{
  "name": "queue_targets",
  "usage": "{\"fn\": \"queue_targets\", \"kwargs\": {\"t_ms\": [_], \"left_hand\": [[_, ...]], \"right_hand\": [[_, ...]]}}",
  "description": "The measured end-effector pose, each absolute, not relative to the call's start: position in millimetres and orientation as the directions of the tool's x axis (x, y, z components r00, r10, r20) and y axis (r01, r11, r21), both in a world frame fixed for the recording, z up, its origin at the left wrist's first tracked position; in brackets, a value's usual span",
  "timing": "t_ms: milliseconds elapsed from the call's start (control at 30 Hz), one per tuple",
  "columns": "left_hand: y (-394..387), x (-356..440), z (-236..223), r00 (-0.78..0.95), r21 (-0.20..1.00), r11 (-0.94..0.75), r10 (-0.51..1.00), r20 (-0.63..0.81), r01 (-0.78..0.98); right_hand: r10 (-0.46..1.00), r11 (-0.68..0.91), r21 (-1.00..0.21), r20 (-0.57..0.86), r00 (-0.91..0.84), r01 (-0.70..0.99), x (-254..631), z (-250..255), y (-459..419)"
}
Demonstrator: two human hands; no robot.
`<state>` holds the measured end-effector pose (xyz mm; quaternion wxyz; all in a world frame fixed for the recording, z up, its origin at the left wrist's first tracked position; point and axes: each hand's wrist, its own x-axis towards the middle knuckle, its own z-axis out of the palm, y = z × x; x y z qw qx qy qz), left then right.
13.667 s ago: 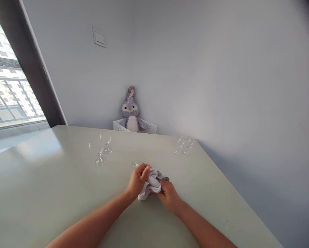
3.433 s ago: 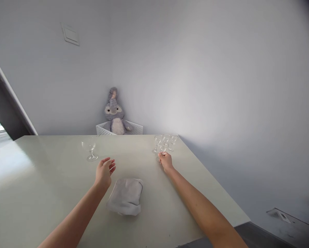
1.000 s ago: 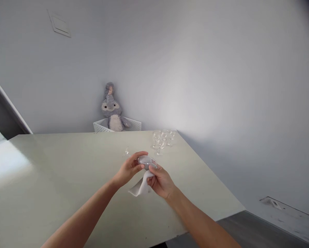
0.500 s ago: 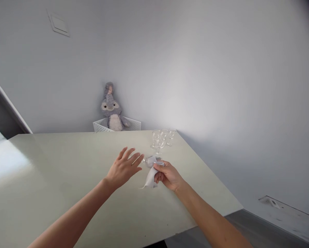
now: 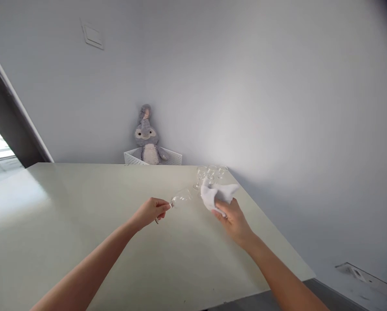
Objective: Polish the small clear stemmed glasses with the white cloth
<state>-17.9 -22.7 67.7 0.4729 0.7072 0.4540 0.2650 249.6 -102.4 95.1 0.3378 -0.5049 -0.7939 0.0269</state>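
Between the fingertips of my left hand (image 5: 153,212), a clear stemmed glass (image 5: 182,197) is pinched by its stem. The glass lies tilted almost sideways above the table, its bowl pointing right. My right hand (image 5: 233,219) is closed on a white cloth (image 5: 217,195), which bunches up over the fingers and flares to the right. Cloth and glass are apart. Just behind the cloth stand several clear stemmed glasses (image 5: 210,171) in a close group, partly hidden by it.
The pale table (image 5: 122,259) stretches across the view, its right edge running along the wall. At its far edge a white perforated basket (image 5: 176,158) holds a grey plush toy (image 5: 146,136). A switch (image 5: 93,35) is on the left wall.
My left hand, spread open before, now pinches the glass's stem. My right hand has moved right with the cloth, away from the glass. The view has shifted slightly.
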Motion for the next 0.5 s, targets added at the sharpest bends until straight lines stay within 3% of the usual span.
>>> {"fn": "queue_targets", "kwargs": {"t_ms": [133, 233, 300, 367, 433, 500], "left_hand": [[-34, -1, 64, 0.380, 0.844, -0.282, 0.919, 0.102, 0.455], [-49, 8, 65, 0.386, 0.768, -0.447, 0.879, 0.281, 0.459], [-56, 8, 66, 0.428, 0.688, -0.580, 0.806, 0.409, 0.435], [-58, 6, 66, 0.418, 0.629, -0.646, 0.762, 0.495, 0.432], [-56, 5, 63, 0.321, 0.665, -0.592, 0.806, 0.498, 0.455], [-53, 7, 59, 0.198, 0.745, -0.494, 0.867, 0.456, 0.448]], "right_hand": [[0.687, 0.676, -0.115, 0.454, -0.567, 0.728, 210, 96, -112], [0.682, 0.676, -0.129, 0.483, -0.549, 0.726, 193, 99, -101], [0.741, 0.635, -0.305, 0.500, -0.448, 0.710, 193, 102, -86], [0.844, 0.527, -0.601, 0.451, -0.290, 0.601, 198, 103, -69], [0.949, 0.312, -0.882, 0.303, -0.082, 0.353, 198, 97, -55], [0.989, 0.113, -0.994, 0.112, 0.101, 0.000, 189, 86, -48]]}}
